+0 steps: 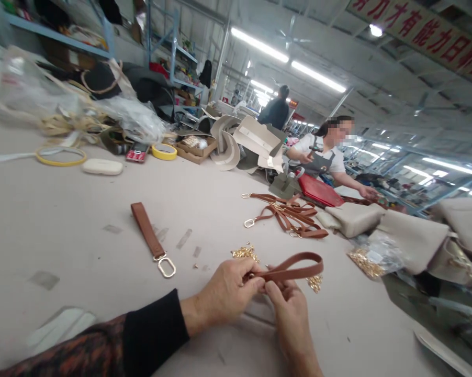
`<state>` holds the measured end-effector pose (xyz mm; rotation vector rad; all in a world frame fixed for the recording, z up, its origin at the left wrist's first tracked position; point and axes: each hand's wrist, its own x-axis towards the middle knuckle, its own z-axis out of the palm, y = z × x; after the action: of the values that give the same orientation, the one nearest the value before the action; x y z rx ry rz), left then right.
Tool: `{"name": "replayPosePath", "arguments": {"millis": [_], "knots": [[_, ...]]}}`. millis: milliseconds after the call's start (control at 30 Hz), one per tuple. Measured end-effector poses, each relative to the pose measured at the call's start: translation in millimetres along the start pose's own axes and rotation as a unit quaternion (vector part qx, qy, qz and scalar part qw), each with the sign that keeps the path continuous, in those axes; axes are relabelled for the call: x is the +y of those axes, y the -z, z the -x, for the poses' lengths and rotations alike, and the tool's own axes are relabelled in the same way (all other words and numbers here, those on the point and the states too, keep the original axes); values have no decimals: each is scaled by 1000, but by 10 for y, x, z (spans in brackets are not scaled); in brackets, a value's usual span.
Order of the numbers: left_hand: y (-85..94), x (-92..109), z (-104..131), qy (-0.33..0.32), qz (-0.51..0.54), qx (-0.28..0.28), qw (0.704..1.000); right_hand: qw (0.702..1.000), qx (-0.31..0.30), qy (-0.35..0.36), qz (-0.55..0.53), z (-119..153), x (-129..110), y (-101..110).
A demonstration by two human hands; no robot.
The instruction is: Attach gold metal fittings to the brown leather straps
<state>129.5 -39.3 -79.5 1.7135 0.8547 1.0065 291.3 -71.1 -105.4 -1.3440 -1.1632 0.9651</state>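
Observation:
Both my hands meet over the table at the lower middle, pinching a brown leather strap (299,269) whose loop arches up to the right. My left hand (228,290) grips its end with thumb and fingers; what lies between the fingertips is hidden. Close beside it, my right hand (291,306) has its thumb and fingers closed on the strap from below. Small gold metal fittings (245,252) lie in a pile just behind my hands, and another little pile (315,283) shows beyond the loop. To the left rests a brown wrist strap (146,230) with a gold oval ring (167,266).
Several brown straps with gold rings (287,214) lie tangled farther back. A bag of gold fittings (371,259) and beige bags (408,235) sit right. Yellow tape (164,151), a white case (102,166) and leather pieces (255,136) stand behind. A co-worker (326,152) holds a hammer.

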Motion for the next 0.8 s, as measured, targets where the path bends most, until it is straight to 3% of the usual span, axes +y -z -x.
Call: {"name": "replayPosePath", "arguments": {"millis": [100,267,467,600,700,800], "knots": [[-35,9,47,-7,-40,19,999,1000,-30,-5,0,36,27,-6],[-73,-17,59,-44,-55,28,997,1000,-24,3,-11,1,73,21],[-14,-41,50,-114,-42,-77,990,995,37,89,-26,68,-96,114],[36,-46,-26,-95,-156,-16,983,986,103,104,-79,427,-210,542],[96,4,-62,-54,-249,41,966,974,192,96,-74,971,-223,974],[207,29,-74,15,-299,85,950,955,286,69,-47,1585,-52,1405]]}}
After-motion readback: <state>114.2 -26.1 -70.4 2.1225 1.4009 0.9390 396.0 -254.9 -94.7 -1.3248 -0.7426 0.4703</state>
